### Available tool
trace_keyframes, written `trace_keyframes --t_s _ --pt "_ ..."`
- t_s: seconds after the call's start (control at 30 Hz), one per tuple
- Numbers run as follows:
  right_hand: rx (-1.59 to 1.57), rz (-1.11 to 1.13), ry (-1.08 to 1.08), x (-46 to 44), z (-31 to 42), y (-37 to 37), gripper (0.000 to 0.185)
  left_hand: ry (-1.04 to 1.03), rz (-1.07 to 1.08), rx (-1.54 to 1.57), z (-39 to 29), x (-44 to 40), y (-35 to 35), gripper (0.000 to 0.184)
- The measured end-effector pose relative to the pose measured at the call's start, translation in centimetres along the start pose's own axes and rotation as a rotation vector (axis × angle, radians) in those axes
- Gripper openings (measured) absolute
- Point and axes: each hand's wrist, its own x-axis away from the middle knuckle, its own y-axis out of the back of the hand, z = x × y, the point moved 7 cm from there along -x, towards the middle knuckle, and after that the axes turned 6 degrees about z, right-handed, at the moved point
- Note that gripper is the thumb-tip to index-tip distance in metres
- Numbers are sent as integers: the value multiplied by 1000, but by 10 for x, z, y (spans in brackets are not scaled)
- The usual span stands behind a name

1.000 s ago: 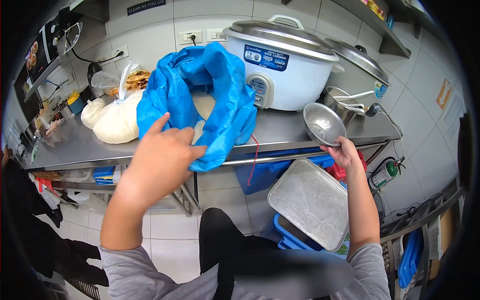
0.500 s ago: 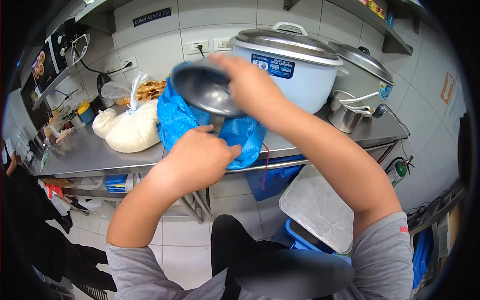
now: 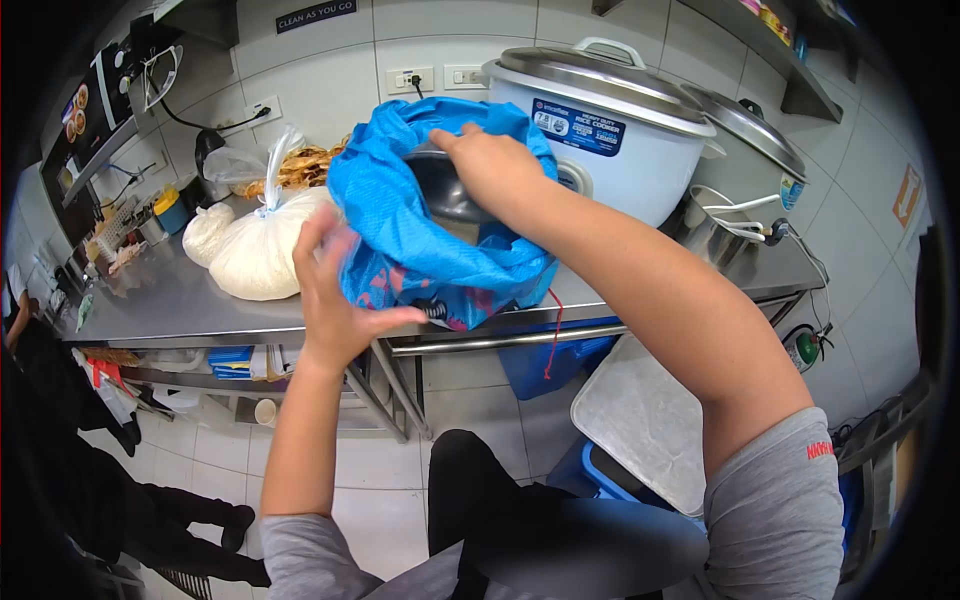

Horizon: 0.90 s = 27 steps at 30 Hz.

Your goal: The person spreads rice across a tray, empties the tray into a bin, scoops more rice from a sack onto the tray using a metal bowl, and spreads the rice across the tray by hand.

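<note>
A blue woven sack (image 3: 380,180) stands on the steel counter with its mouth wide open toward me. My right hand (image 3: 490,172) reaches into it, gripping the rim of a metal bowl (image 3: 440,182). The bowl is tilted and partly hidden by the hand and the sack's side. At the sack's near left side, my left hand (image 3: 335,285) is open, fingers spread and slightly blurred. Whether its fingers touch the sack I cannot tell. A knotted clear bag of white, rice-like grain (image 3: 255,250) lies just left of that hand.
Behind the sack, a large rice cooker (image 3: 610,130) stands near a steel pot (image 3: 710,235) with white-handled utensils. A bag of brown food (image 3: 300,168) lies at the back. Below are a metal tray (image 3: 640,420) and a blue bin (image 3: 555,365). Another person (image 3: 100,470) stands at left.
The bowl has gone down from above the sack into its mouth with my right hand. The sack has opened up and spread, and my left hand has moved left and spread its fingers.
</note>
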Motion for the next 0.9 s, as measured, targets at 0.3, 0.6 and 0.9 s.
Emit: trace_keyframes --t_s 0.3,0.6,0.9 --pt "275 -118 -5 -14 -7 -48 45 642 355 48 85 81 -72 111" --pt "-135 209 -258 -37 -53 -74 57 679 78 -61 55 73 -87 34" --pt "-1184 90 -156 -25 -55 -120 46 621 -133 -56 49 45 -103 32"
